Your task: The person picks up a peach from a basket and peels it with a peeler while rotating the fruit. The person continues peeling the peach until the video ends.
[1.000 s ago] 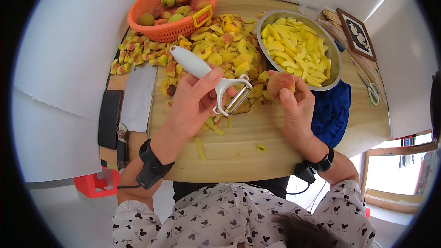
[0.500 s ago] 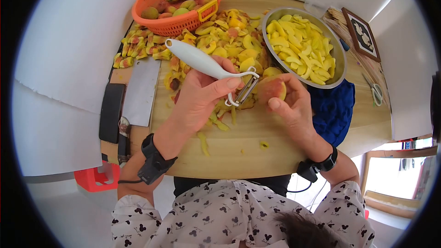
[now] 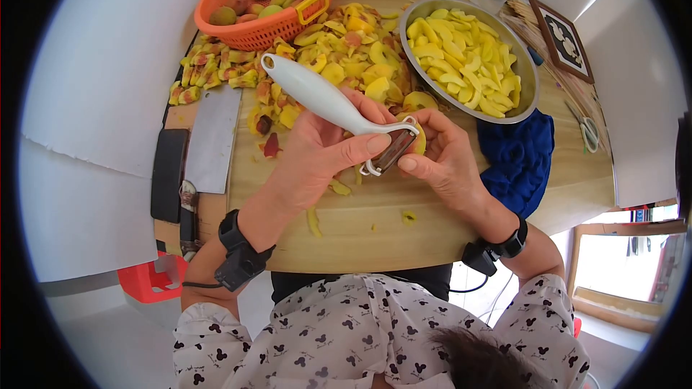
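My left hand (image 3: 317, 151) is closed around a white peeler (image 3: 313, 94), its handle pointing up and left. The peeler's blade lies against a peach (image 3: 418, 138) that my right hand (image 3: 447, 158) grips with curled fingers. Most of the peach is hidden behind the blade and fingers. Behind my hands is a heap of yellow and red peels and pieces (image 3: 346, 50). A metal bowl (image 3: 532, 79) full of yellow slices stands at the back right.
An orange basket (image 3: 267, 32) of whole peaches stands back left. Along the left lie a metal cleaver (image 3: 213, 137), a dark phone (image 3: 169, 173) and a knife handle (image 3: 188, 220). To the right are a blue cloth (image 3: 519, 158), scissors (image 3: 590, 132) and a framed picture (image 3: 566, 43).
The peeler's blade and the peach have come together, with my right hand moved left. The peach has turned and is now largely covered. The whole view has shifted slightly.
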Demonstrator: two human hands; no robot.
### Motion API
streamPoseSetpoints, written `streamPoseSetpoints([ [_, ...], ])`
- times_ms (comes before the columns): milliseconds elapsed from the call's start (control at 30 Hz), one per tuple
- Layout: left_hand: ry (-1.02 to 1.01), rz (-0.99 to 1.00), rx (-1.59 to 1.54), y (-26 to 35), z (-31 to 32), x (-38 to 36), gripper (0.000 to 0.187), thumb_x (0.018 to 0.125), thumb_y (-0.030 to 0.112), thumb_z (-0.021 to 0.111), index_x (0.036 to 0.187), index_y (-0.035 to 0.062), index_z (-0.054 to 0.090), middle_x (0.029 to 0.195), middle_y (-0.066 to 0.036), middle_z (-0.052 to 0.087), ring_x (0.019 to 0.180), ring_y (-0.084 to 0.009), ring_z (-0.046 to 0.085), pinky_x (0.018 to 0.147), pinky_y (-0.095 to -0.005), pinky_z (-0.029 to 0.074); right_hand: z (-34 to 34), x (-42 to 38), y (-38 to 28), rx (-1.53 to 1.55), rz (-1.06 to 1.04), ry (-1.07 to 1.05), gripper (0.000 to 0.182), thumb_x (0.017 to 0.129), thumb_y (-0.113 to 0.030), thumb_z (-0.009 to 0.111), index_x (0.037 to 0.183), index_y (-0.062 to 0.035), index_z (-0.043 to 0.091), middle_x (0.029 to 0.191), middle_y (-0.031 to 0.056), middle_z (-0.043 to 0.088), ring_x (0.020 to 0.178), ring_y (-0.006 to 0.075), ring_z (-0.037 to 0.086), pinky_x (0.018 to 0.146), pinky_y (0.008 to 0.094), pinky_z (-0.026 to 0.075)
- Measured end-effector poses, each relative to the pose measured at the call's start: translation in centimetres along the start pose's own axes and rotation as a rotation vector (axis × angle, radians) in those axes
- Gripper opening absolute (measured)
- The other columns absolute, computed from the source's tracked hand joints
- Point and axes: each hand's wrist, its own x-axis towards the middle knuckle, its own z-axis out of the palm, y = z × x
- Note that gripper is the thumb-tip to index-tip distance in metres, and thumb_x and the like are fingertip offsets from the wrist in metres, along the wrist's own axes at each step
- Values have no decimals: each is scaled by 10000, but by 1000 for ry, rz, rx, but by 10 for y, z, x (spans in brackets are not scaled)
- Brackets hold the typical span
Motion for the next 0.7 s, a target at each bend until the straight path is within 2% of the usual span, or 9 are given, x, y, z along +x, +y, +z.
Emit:
streamPoseSetpoints([
  [100,10,-13,36,1,-1,0,292,792,71,700,1024,44,524,1024,-73,571,986,-176,573,903,-345,447,0,0,-1,-17,18,16,492,739,-160,792,1088,-14,478,1037,58,588,935,99,572,818,250,481],
  [167,54,-120,84,1,-3,0,248,807,100,692,1012,41,564,1073,-93,578,1004,-179,574,907,-349,447,1,0,-3,-25,17,18,492,741,-156,791,1090,-9,476,1043,59,575,944,104,571,827,252,481],
  [567,-15,-99,59,-2,-6,-2,213,805,109,699,978,39,597,1125,-108,584,1036,-187,575,902,-339,456,-1,1,-1,-2,-29,-35,498,729,-116,795,1096,-7,477,1072,61,546,968,117,572,866,278,491],
  [700,-17,-108,63,-1,-5,-1,247,807,121,699,1012,26,598,1117,-106,596,1027,-178,580,898,-327,457,-1,1,-2,-24,-29,-44,496,727,-114,796,1092,-3,478,1071,63,545,977,122,574,869,281,497],
])
